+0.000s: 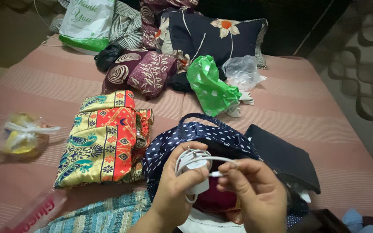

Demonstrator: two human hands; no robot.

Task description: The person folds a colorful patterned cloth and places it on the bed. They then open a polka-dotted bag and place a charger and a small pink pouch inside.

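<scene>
My left hand (173, 190) grips a white plug charger (196, 166) with its white cable coiled around it. My right hand (255, 190) pinches the free end of that cable (216, 174) between thumb and finger. Both hands hover over the open mouth of a navy bag with white dots (182, 138), which has dark red cloth inside and its handle standing up behind.
On the pink striped bed (316, 112) lie a folded bright patterned cloth (104, 138), a black folded cloth (286, 157), a green plastic bag (210, 84), a clear bag (240, 71), maroon cloth, a floral pillow (212, 34) and a small packet (18, 136) at left.
</scene>
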